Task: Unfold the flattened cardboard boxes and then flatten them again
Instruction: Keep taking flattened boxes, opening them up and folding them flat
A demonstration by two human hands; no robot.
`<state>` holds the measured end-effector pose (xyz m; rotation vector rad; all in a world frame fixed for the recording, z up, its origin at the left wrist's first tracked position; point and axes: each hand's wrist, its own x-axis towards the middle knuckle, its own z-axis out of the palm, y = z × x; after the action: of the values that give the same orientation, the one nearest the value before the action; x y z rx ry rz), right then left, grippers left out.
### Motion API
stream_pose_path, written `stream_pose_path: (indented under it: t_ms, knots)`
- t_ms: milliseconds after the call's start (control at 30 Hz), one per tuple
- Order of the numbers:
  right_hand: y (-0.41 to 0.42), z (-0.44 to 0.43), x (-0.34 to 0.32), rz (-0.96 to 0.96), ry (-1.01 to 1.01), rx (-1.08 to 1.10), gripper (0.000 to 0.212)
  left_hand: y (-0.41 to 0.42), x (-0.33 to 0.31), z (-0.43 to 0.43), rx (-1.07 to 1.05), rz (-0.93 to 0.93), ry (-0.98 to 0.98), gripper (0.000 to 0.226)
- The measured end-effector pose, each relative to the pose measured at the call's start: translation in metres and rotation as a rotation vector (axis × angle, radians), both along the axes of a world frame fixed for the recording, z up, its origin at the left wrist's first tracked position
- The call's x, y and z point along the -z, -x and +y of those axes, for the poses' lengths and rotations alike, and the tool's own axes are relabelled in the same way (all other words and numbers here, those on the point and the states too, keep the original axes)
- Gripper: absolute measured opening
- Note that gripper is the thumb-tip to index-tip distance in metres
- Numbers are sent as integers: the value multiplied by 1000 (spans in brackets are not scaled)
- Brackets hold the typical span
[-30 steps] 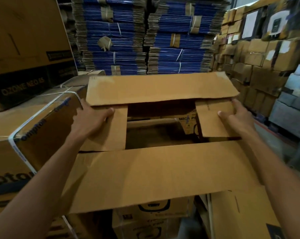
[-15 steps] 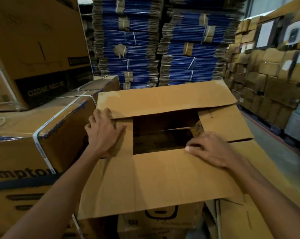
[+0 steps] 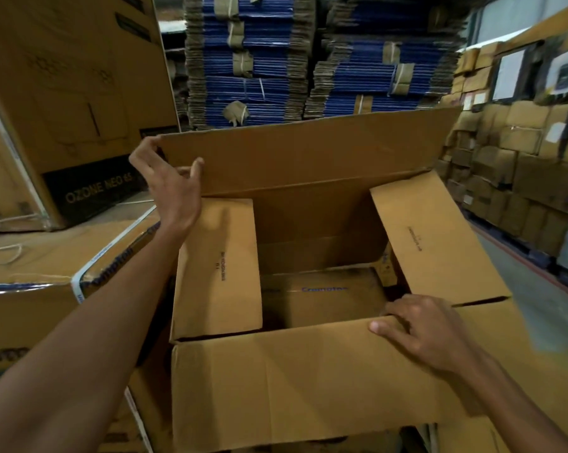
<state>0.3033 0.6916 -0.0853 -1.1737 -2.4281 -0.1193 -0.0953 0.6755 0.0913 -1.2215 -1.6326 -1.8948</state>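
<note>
Over the box (image 3: 312,223), the left hand (image 3: 174,191) had left the side flap (image 3: 219,266) and pinched the raised far flap (image 3: 308,158) at its corner; the right hand (image 3: 429,331) gripped the near flap (image 3: 292,380).

Tall carton (image 3: 70,103) at left — "OZONE NEO 65".

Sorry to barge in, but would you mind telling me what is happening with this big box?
A person is working the top flaps of a large cardboard box. The left hand holds the left corner of the upright far flap, and the right hand grips the edge of the near flap, which is folded out toward them. The left side flap and right side flap lean inward over the open top. Bundles of flattened cartons are stacked behind.
</note>
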Motion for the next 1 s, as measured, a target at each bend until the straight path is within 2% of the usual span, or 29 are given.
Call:
stream_pose_path:
  t_ms: [67,133,233,300,467,600,700,733,800,900,1000]
  knots:
    - [2,2,1,24,-42,-3,85,-1,4,15,66,74,127,63]
    - [4,5,1,50,-71,-2,82,-2,19,34,82,257,413,70]
    - [4,8,5,81,-123,-8,77,2,49,52,-10,563,848,86]
    - [4,11,10,104,-187,-6,72,8,60,56,-72,647,940,91]
    - [7,20,12,120,-311,-1,71,1,51,52,-84,675,1027,101]
    - [12,24,7,96,-281,19,78,-33,76,41,-106,686,1143,117]
    - [20,26,3,72,-222,61,85,-53,102,20,-70,748,1308,113]
    - [22,26,2,70,-207,72,87,-57,106,12,-44,755,1314,108]
    - [27,27,-3,67,-179,89,93,-59,103,-5,34,655,1240,97]
    - [30,28,-9,60,-134,111,106,-57,79,-36,158,387,972,85]
    - [30,28,-11,47,-93,114,114,-47,54,-75,224,113,666,85]
